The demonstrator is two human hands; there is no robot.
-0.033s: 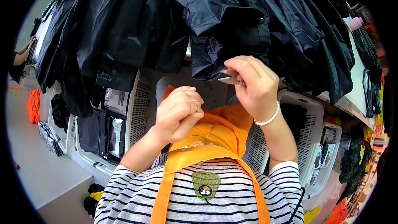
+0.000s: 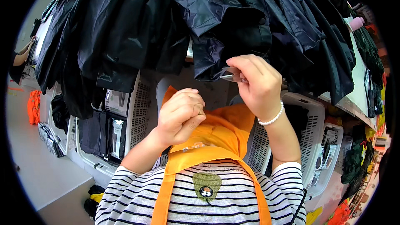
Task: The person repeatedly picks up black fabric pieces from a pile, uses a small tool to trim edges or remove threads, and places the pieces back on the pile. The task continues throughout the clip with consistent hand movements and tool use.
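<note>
My left hand [image 2: 179, 113] is closed in front of the orange apron [image 2: 231, 127], with thumb and fingers pressed together. Whatever it may pinch is hidden or too thin to see. To its right and a little farther off, my right hand [image 2: 259, 82] is closed around small metal thread snips [image 2: 230, 76]. Their blades point left, toward a loose dark flap [image 2: 206, 56] of a black shiny garment [image 2: 246, 27]. I cannot tell whether the blades touch it. More black garments [image 2: 133, 29] hang over the work surface's near edge.
White plastic baskets stand below on both sides; the left basket [image 2: 139, 112] holds dark packed goods, the right basket [image 2: 310, 104] dark cloth. Another person's arm [image 2: 23, 54] shows at far left. A pink spool [image 2: 357, 23] stands at far right.
My right hand has shifted very slightly to the right, and the snips' blades look tilted and closer together. My left hand has hardly moved.
</note>
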